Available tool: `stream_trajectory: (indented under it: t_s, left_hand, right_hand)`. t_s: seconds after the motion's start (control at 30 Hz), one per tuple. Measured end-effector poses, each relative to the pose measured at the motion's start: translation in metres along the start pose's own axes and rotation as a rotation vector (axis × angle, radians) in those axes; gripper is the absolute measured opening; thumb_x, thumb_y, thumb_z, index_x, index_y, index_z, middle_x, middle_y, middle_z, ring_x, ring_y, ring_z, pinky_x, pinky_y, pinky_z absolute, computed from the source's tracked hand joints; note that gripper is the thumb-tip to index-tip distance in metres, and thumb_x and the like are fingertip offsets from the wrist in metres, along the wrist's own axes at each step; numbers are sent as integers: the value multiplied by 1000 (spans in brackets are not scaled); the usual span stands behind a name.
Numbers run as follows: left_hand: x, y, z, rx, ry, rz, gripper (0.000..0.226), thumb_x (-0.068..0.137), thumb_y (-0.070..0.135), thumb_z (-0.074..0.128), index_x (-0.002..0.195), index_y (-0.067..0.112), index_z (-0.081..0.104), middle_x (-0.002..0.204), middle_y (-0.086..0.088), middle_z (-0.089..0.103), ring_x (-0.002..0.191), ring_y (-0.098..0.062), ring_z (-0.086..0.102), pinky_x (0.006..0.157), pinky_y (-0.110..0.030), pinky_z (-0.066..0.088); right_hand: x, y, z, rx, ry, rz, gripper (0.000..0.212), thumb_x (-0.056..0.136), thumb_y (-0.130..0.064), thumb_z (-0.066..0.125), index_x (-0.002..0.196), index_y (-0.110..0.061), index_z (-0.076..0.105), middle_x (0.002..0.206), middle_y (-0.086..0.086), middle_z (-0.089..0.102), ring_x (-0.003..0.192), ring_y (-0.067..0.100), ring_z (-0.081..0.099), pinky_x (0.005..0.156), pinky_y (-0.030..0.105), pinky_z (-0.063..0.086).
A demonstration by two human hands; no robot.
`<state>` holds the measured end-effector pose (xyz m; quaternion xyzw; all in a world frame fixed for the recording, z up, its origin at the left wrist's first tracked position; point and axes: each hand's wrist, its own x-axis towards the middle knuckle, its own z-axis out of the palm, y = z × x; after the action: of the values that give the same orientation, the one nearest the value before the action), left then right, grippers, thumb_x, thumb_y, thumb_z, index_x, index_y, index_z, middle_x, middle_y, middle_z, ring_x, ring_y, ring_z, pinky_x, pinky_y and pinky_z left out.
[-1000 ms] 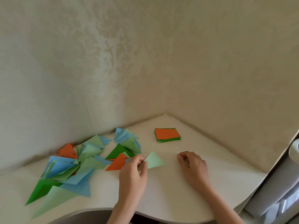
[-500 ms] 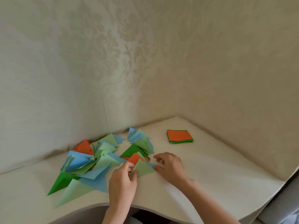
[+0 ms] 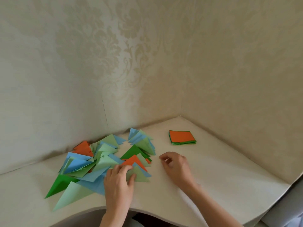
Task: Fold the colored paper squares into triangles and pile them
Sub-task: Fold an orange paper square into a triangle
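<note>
Your left hand (image 3: 118,179) pinches the pale green triangle (image 3: 139,176) at the pile (image 3: 98,161); lay it flat before letting go. Your right hand (image 3: 176,166) hovers loosely curled, empty, near the square stack (image 3: 182,137).

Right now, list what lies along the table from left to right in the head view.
Dark green triangle → left hand holding a light green triangle → right hand, empty → stack of unfolded squares, orange on top.

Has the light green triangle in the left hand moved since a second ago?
Yes. The light green triangle went left, away from the orange-topped square stack, onto the pile's edge.
</note>
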<state>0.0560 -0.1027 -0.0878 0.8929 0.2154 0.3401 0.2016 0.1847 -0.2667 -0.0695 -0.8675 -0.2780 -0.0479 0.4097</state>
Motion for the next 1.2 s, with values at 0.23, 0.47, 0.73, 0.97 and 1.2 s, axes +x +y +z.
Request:
stream_trajectory:
  t_s: [0.23, 0.47, 0.73, 0.97, 1.2]
  left_hand:
    - [19, 6, 5, -44, -90, -23, 48, 69, -17, 64, 97, 23, 68, 85, 14, 61, 77, -11, 56, 62, -28, 48]
    - [24, 7, 10, -117, -182, -116, 51, 74, -15, 54, 97, 31, 62, 84, 19, 60, 86, -8, 59, 71, -26, 49]
    - [48, 71, 32, -234, -90, 166, 27, 75, 2, 69, 94, 22, 67, 88, 15, 60, 83, -7, 55, 75, -19, 44]
    - [52, 87, 86, -252, -195, 212, 18, 83, 17, 67, 100, 22, 65, 96, 9, 58, 93, -12, 54, 79, -26, 47]
    - [50, 77, 99, -272, -227, 209, 16, 83, 14, 67, 97, 21, 65, 95, 11, 58, 93, -8, 52, 82, -21, 43]
  right_hand:
    - [42, 45, -50, -240, 137, 25, 28, 81, -13, 69, 109, -12, 69, 111, 5, 65, 100, 26, 62, 86, 37, 47]
    - [67, 56, -45, -359, 57, -34, 46, 84, -28, 69, 125, -9, 60, 130, 7, 58, 116, 27, 56, 102, 38, 40]
    - [74, 68, -27, -482, 65, -30, 33, 88, -42, 60, 111, -20, 65, 110, -1, 67, 109, 22, 58, 93, 35, 37]
    - [74, 78, -26, -482, 163, -24, 8, 72, -23, 78, 78, -28, 75, 86, -6, 71, 82, 22, 66, 75, 37, 45]
    - [77, 77, -23, -506, 206, -59, 18, 66, -25, 72, 83, -20, 70, 81, -2, 69, 74, 23, 65, 74, 37, 45]
